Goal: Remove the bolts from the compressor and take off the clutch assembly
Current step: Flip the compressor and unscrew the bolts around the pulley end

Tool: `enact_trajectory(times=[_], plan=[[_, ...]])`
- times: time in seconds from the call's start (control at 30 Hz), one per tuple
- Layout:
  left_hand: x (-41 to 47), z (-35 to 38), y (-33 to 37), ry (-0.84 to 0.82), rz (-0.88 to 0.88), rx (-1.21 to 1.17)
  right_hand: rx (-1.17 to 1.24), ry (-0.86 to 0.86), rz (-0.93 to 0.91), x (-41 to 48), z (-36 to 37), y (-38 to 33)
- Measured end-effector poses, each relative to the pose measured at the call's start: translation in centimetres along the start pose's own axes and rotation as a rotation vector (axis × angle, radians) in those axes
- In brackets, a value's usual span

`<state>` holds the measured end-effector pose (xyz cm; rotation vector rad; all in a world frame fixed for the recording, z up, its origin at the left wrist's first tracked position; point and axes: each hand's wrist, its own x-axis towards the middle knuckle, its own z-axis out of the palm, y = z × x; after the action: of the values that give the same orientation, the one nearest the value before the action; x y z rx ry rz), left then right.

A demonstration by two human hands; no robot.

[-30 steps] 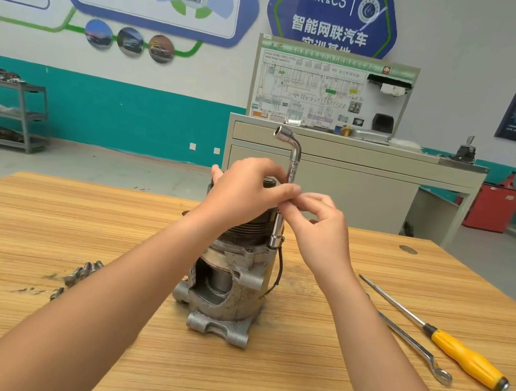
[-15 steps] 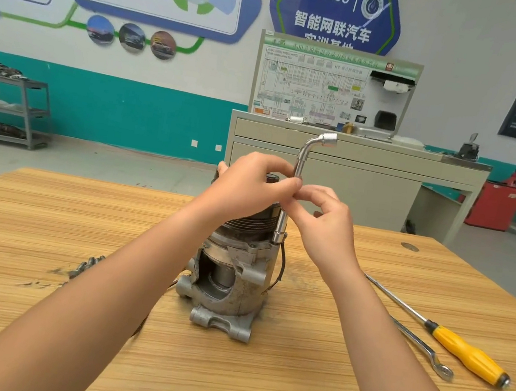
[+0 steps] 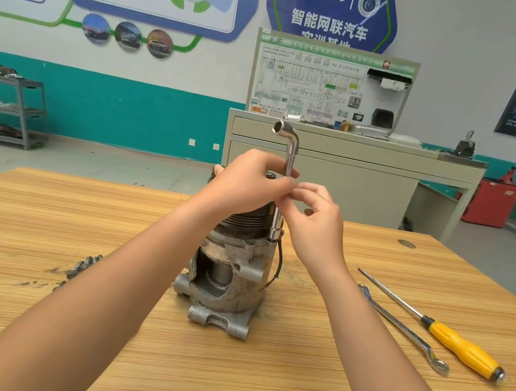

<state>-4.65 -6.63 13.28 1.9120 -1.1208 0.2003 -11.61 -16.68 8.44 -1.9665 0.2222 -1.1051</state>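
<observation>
A grey metal compressor (image 3: 227, 277) stands upright on the wooden table (image 3: 225, 373), its dark pulley and clutch assembly (image 3: 255, 216) on top. A chrome L-shaped socket wrench (image 3: 288, 166) stands upright at the compressor's upper right edge, its short arm pointing left. My left hand (image 3: 250, 179) lies curled over the top of the clutch and its fingertips touch the wrench shaft. My right hand (image 3: 314, 223) pinches the wrench shaft with thumb and forefinger. The bolt under the socket is hidden.
Several loose bolts (image 3: 84, 265) lie on the table left of the compressor. A ring spanner (image 3: 403, 330) and a yellow-handled screwdriver (image 3: 448, 338) lie to the right. A grey bench with a wiring display board (image 3: 331, 86) stands behind the table.
The wrench's short arm pointed left, swung to the right half a second ago, and now points left again. Both hands stayed at the shaft and clutch top.
</observation>
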Motion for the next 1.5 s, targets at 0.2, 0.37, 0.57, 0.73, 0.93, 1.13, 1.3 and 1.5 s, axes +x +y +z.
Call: enact_trajectory(times=[0.2,0.37,0.57,0.73,0.93,1.13,1.3,1.5], plan=[[0.1,0.1,0.2,0.055,0.007,-0.021,0.029,0.034,0.029,-0.2,0.2,-0.1],[0.0,0.3,0.3,0.032,0.037,-0.001,0.003,0.033,0.025,0.3,-0.1,-0.1],[0.1,0.0,0.2,0.028,0.035,-0.005,0.03,-0.016,0.057,0.2,0.1,0.0],[-0.2,0.4,0.3,0.139,-0.027,0.043,0.065,0.079,0.064,-0.1,0.2,0.1],[-0.3,-0.5,0.3,0.009,0.031,0.023,0.089,-0.01,0.086,0.2,0.1,0.3],[0.0,0.4,0.5,0.097,0.012,0.0,0.048,0.045,0.079,-0.1,0.2,0.4],[0.2,0.2,0.2,0.008,0.034,0.004,0.061,-0.01,0.071,0.4,-0.1,0.1],[0.2,0.5,-0.7,0.142,0.098,-0.099,0.021,-0.141,0.113,0.4,-0.1,0.6]])
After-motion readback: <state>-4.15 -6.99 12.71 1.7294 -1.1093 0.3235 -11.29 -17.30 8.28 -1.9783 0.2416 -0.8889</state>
